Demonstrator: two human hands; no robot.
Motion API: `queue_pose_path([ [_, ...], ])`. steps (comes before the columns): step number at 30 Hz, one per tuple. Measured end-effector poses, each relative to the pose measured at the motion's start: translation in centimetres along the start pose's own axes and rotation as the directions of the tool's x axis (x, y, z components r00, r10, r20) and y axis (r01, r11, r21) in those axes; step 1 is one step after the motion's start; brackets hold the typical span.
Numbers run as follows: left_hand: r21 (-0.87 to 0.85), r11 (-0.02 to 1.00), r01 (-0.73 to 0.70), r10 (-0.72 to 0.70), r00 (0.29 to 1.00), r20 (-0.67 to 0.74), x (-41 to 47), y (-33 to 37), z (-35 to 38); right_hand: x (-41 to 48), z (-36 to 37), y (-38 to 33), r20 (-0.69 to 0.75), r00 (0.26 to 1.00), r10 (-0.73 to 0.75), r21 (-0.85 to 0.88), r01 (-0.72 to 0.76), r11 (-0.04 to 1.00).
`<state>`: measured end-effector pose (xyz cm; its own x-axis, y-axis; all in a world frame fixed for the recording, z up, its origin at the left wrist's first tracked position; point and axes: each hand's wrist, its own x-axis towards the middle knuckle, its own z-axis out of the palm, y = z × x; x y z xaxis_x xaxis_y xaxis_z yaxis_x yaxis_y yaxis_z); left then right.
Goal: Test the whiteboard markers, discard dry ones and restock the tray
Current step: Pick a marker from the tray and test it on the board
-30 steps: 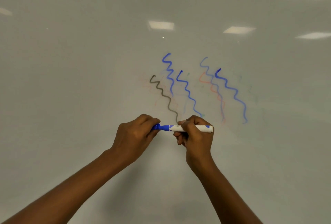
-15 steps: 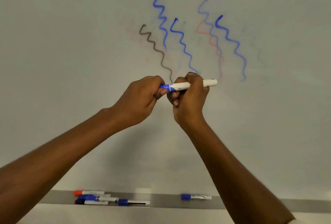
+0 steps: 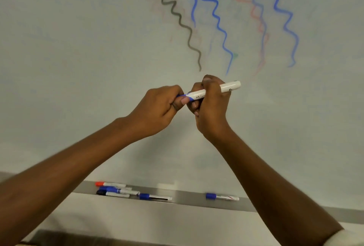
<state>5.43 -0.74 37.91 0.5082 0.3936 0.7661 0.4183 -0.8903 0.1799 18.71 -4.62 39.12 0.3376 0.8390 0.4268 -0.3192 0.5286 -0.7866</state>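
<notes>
Observed left hand (image 3: 157, 108) curled round blue cap end of marker (image 3: 214, 91), right hand (image 3: 211, 111) gripping its white barrel. Noted marker held near level before whiteboard (image 3: 78, 48), under squiggles (image 3: 216, 19). Counted five more markers (image 3: 118, 190) lying in tray (image 3: 187, 196) below.

A glossy whiteboard (image 3: 78, 68) fills nearly everything ahead. It is evenly lit, with a soft grey shade across its lower middle. Faint pink and bluish smudges cloud its upper middle. Below the board runs a strip of pale wall (image 3: 137, 222), and a dark band (image 3: 69, 237) crosses the near bottom edge at the left.
</notes>
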Motion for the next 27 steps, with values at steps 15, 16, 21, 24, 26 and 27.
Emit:
queue_pose_path([
  [15, 0.325, 0.945, 0.041, -0.040, 0.999, -0.008, -7.3, -5.5, 1.8, -1.5, -5.1, 6.6, 0.187, 0.982, -0.034, -0.439, 0.115, 0.891],
  [16, 0.355, 0.933, 0.053, -0.053, 0.999, -0.010, -7.9, -5.6, 1.8, -1.8, -5.1, 7.0, 0.180, 0.983, -0.022, -0.423, 0.098, 0.901],
  [21, 0.412, 0.898, 0.154, -0.160, 0.987, -0.020, -12.4, -6.9, 1.7, -2.5, -6.0, 10.0, 0.177, 0.983, 0.044, -0.273, 0.006, 0.962],
  [24, 0.441, 0.878, 0.185, -0.212, 0.977, 0.011, -15.5, -8.3, 1.9, -3.1, -6.4, 13.2, 0.254, 0.954, 0.159, -0.440, -0.032, 0.897],
  [26, 0.454, 0.862, 0.223, -0.261, 0.965, 0.021, -17.2, -9.2, 2.4, -3.5, -6.7, 15.7, 0.313, 0.926, 0.209, -0.538, -0.008, 0.843],
  [27, 0.466, 0.852, 0.239, -0.282, 0.959, 0.025, -18.0, -9.6, 2.7, -3.7, -6.8, 17.0, 0.354, 0.913, 0.203, -0.599, 0.055, 0.799],
])
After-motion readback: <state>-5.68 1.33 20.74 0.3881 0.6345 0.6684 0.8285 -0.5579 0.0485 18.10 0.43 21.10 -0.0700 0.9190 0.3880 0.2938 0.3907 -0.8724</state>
